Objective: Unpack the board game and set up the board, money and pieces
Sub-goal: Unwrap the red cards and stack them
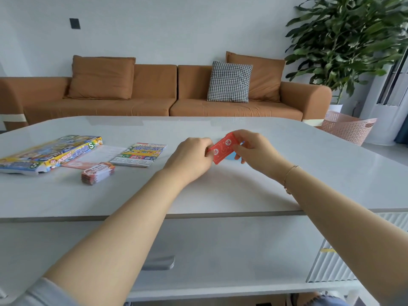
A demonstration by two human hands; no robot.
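Above the middle of the white table (pixel 220 191), both hands hold a small pack of red cards (pixel 223 149). My left hand (pixel 192 159) pinches its left end and my right hand (pixel 254 149) grips its right end. A bit of blue shows behind the red pack, under my right fingers. The game box (pixel 47 154) lies at the table's left. To its right lie a pale sheet (pixel 97 154) and the folded colourful board (pixel 139 154). A stack of paper money (pixel 98 173) sits in front of the box.
An orange sofa (pixel 154 93) with cushions stands beyond the table. A pink perforated basket (pixel 348 128) and a large potted plant (pixel 351 40) are at the back right. The table's near edge runs across the view below my forearms.
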